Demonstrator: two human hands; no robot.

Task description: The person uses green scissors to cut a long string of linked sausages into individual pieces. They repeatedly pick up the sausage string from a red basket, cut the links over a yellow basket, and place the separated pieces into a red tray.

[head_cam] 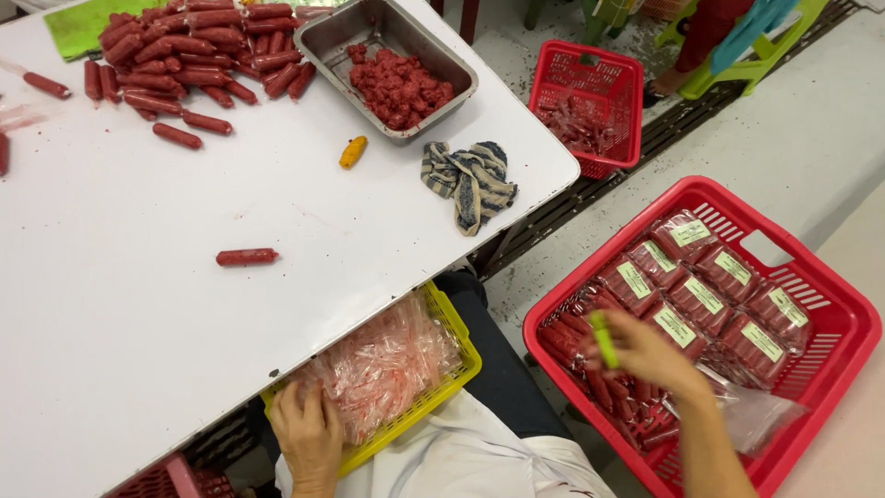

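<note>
The right hand (645, 355) is extended over the large red basket (843, 323) on the floor, fingers closed around a small green tool (604, 339). Under and beside it, sealed packs of sausages (705, 300) with green labels are laid in rows, and loose sausages (613, 392) lie along the basket's near side. A clear bag (751, 415) rests against the forearm, partly over the rim.

The left hand (307, 429) rests in the yellow basket (456, 327) on the lap, fingers pressed into a heap of clear pink-printed wrappers (387, 364); whether any wrapper is actually pinched cannot be told.

On the white table (120, 304), one sausage (246, 257) lies alone, well apart from the main pile (198, 51) at the far end. A steel tray of minced meat (396, 83), a striped cloth (470, 180) and a small orange object (352, 151) lie near the table's edge.

Risks noted: the yellow basket is balanced on the lap with one hand only, and could tip as the body leans right, spilling wrappers. The cloth hangs at the table corner and could slide off. The clear bag could be dragged out by the forearm.
</note>
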